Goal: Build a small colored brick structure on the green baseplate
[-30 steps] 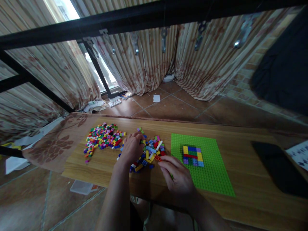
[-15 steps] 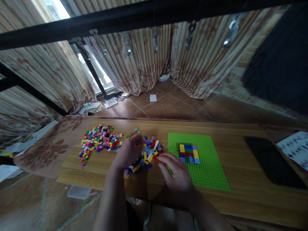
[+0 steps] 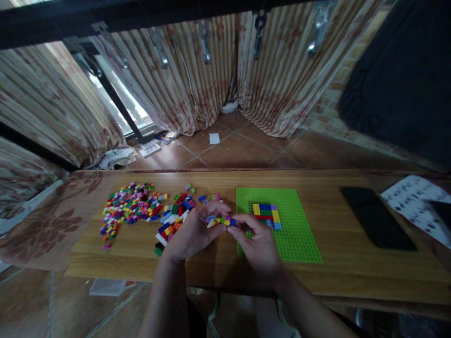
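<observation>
Several small coloured bricks (image 3: 219,220) lie in the cupped fingers of my left hand (image 3: 197,230), over the front middle of the table. My right hand (image 3: 259,240) is just to the right, its thumb and forefinger pinching a blue brick at the edge of that handful. Behind my right hand lies a green baseplate (image 3: 299,225) with a flat multicoloured block of bricks (image 3: 266,213) on it. A loose pile of larger bricks (image 3: 172,218) spreads left of my left hand, partly hidden by it.
A big pile of small bricks (image 3: 132,204) covers the left of the wooden table (image 3: 211,180). At the right lie a black tablet (image 3: 378,218) and a printed sheet (image 3: 408,202). A clear plastic box (image 3: 107,287) sits on the floor.
The view has shifted slightly to the right. My left hand now holds a cluster of bricks beside my right fingers, above where loose bricks were visible; the red brick at my right fingertips no longer shows.
</observation>
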### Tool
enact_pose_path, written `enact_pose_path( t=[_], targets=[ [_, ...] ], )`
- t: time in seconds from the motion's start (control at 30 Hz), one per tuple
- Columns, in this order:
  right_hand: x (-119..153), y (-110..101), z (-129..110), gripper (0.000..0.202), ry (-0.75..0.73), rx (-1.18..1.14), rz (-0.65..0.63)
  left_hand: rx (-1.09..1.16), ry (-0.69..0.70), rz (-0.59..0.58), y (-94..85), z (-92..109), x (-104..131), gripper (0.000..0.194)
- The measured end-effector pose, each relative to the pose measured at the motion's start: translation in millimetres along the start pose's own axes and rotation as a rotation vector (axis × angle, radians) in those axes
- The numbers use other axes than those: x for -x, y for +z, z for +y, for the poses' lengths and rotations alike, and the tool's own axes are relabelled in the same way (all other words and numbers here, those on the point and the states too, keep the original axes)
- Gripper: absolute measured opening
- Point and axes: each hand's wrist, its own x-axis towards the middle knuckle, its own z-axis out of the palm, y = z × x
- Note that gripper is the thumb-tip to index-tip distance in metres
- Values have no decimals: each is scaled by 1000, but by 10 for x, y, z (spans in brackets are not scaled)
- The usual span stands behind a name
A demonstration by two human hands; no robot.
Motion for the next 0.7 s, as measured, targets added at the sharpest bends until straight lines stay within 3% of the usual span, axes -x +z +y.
enact_pose_path(
  t=[0.23, 0.5, 0.7],
  targets=[
    [-4, 33, 21, 15, 176, -303, -2, 119, -22, 18, 30, -32, -2, 20],
    [-61, 29, -74, 29, 497, -775, -40, 177, -29, 27, -19, -43, 26, 24],
    [-46, 53, -112, 35, 576, -829, -148, 81, 12, 16, 2, 29, 32, 28]
  ],
)
